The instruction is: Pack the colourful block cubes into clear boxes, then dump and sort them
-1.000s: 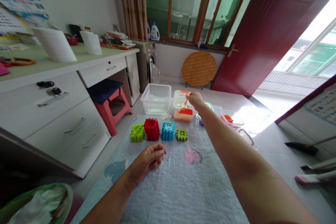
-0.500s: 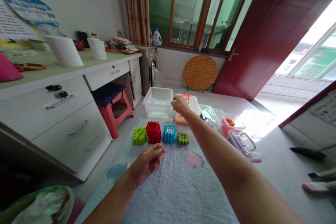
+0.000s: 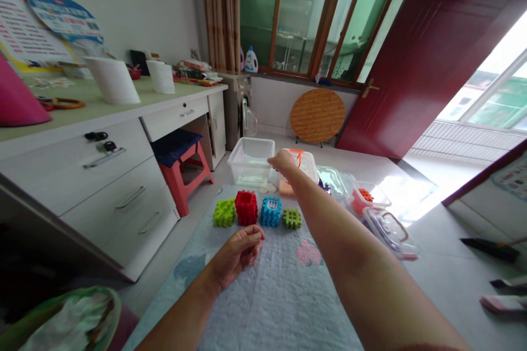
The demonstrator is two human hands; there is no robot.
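Observation:
My left hand (image 3: pixel 242 248) rests on the quilted mat (image 3: pixel 275 296), its fingers loosely curled with nothing seen in them. Just beyond it stand a row of toy block cubes: a lime green one (image 3: pixel 224 213), a taller red one (image 3: pixel 246 208), a blue one (image 3: pixel 271 211) and a small olive green one (image 3: pixel 292 219). My right hand (image 3: pixel 284 160) reaches past the row, closed, at the right rim of a clear plastic bin (image 3: pixel 251 167). Its fingertips are hidden, so whatever they grip does not show. Partly behind that hand is a lidded box (image 3: pixel 308 162) with an orange handle.
To the right lie a clear lid (image 3: pixel 332 180), a tub with orange-red pieces (image 3: pixel 364 197) and a handled lid (image 3: pixel 391 233). A pink stool (image 3: pixel 178 181) and white drawers (image 3: pixel 111 197) line the left. A waste bin (image 3: pixel 117 312) stands at lower left.
The view has turned slightly left, so the scene sits a little further right. My right hand has moved slightly left toward the clear bin; my left hand stays by the blocks.

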